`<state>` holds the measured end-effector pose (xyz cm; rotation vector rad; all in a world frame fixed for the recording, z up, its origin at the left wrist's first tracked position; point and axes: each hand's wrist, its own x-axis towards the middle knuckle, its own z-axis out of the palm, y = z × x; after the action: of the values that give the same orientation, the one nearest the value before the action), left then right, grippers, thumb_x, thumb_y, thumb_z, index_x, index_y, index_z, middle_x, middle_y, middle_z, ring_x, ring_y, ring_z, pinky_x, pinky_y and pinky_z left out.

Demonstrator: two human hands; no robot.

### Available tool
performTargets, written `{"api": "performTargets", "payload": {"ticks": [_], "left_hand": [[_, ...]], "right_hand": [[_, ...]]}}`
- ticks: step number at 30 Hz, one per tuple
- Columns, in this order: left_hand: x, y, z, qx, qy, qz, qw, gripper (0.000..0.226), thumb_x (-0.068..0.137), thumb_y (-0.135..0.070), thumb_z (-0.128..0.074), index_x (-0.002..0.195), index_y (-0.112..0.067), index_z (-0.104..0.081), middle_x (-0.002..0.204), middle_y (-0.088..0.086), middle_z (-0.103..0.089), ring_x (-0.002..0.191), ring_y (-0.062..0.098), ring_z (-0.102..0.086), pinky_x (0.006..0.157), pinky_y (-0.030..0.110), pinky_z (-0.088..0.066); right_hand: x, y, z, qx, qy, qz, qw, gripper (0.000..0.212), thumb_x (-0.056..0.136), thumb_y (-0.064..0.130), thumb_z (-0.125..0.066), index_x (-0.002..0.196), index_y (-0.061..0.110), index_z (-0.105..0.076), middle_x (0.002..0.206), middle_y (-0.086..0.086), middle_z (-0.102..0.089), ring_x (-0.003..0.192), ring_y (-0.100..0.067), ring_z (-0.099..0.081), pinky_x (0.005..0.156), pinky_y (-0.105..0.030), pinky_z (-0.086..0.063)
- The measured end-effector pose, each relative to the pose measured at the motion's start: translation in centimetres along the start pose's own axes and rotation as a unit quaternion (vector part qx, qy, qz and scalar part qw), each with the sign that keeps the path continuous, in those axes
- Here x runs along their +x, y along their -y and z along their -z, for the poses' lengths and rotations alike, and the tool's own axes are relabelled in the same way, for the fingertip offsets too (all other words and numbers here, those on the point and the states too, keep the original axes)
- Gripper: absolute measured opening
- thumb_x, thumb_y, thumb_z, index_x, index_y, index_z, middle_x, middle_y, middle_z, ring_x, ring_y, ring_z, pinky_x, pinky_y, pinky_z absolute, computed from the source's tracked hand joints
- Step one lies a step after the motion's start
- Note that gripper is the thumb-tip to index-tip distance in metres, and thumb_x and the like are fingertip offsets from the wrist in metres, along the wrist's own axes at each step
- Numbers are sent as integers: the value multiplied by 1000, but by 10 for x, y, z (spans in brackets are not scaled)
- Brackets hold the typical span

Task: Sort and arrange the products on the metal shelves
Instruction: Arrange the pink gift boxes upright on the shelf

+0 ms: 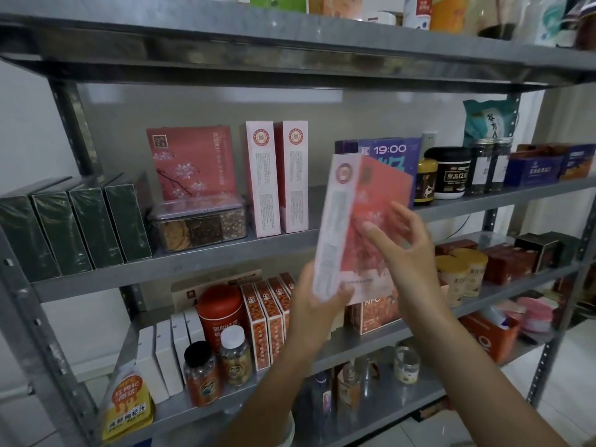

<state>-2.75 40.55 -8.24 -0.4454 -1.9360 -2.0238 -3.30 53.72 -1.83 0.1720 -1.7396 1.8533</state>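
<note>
Before shelves [225, 253], hands [317, 304] [411, 253] grip pink box [371, 195].

Held box [377, 188]: coral-pink face, white blossom print, pale side with a red round seal. Left of it: tall boxes [263, 179] pale pink, red-gold seals. Further left: blossom box [193, 162] pink, white flowers on dark branches. Far left: green boxes [125, 221], dark, plain. Behind it: purple box [390, 153], white digits. Right of it: jar [450, 175] black, white base; blue boxes [532, 171]. Below it: tin [221, 314] red; spotted boxes [259, 330] orange on white; white boxes [167, 359]; cans [453, 275] cream, yellow lids. Shelves [225, 254] grey metal.
</note>
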Motion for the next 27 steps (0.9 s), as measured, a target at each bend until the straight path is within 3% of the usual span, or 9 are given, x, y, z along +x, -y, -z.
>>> {"api": "performTargets", "payload": {"ticks": [4, 8, 12, 14, 16, 18, 20, 23, 27], "left_hand": [[15, 0, 26, -123, 44, 38, 991, 51, 82, -14, -70, 130, -15, -54, 113, 6, -72, 105, 26, -68, 87, 43, -55], [30, -2, 35, -153, 78, 13, 985, 48, 81, -17, -60, 129, -13, -55, 104, 10, -73, 94, 29, -69, 74, 40, -57], [41, -7, 31, -98, 101, 2, 990, 36, 90, -29, -57, 125, -23, -58, 101, 6, -74, 91, 27, -69, 82, 49, -54], [45, -16, 27, -16, 99, -23, 995, 31, 94, -44, -54, 123, -33, -58, 109, -5, -72, 103, 16, -67, 87, 33, -56], [52, -20, 28, 125, 36, -95, 987, 39, 96, -51, -44, 133, -38, -49, 130, -20, -56, 121, 4, -53, 94, 16, -46], [62, -22, 37, 283, -104, -168, 939, 52, 101, -52, -34, 147, -29, -36, 150, -11, -36, 135, 5, -35, 108, 26, -34], [75, -25, 56, 394, -220, -197, 870, 59, 101, -51, -24, 153, -23, -21, 160, 0, -21, 146, 16, -21, 117, 36, -20], [100, -24, 96, 563, -270, -203, 755, 59, 103, -42, -22, 153, -15, -6, 161, 6, -3, 150, 24, -6, 121, 40, 0], [117, -11, 132, 684, -239, -155, 672, 54, 103, -37, -29, 141, -3, -45, 143, 20, -47, 136, 35, -39, 120, 48, -11]], "right_hand": [[10, -20, 31, -85, -35, -6, 996, 93, 73, 38, -77, 148, 40, -23, 153, 1, -27, 137, -17, -34, 105, -45, -39], [6, -38, 46, 35, 140, -62, 988, 98, 69, 47, -79, 146, 57, -18, 137, -5, -54, 111, -30, -65, 83, -47, -58], [3, -43, 38, 84, 99, -29, 991, 98, 58, 46, -86, 143, 42, -38, 119, 0, -68, 101, -26, -70, 79, -44, -59], [1, -45, 31, 98, 38, 6, 994, 89, 64, 40, -82, 143, 37, -42, 117, 1, -69, 101, -23, -70, 78, -38, -60], [-2, -44, 24, 53, -24, 79, 995, 94, 72, 36, -78, 150, 44, -26, 135, 7, -59, 111, -6, -63, 84, -23, -57], [-3, -40, 16, 19, -72, 143, 987, 98, 79, 37, -74, 148, 56, -7, 149, 15, -40, 117, 10, -53, 85, -7, -48], [2, -38, 9, 1, -95, 183, 978, 99, 83, 35, -72, 146, 59, 1, 151, 27, -27, 124, 7, -49, 89, -11, -49], [14, -40, -3, -50, -115, 225, 966, 101, 86, 27, -70, 146, 57, 5, 138, 53, -18, 121, 14, -47, 87, -10, -50], [30, -49, -23, -117, -129, 260, 950, 102, 87, 21, -71, 152, 42, 5, 142, 21, -29, 119, 5, -45, 84, 1, -43]]}}
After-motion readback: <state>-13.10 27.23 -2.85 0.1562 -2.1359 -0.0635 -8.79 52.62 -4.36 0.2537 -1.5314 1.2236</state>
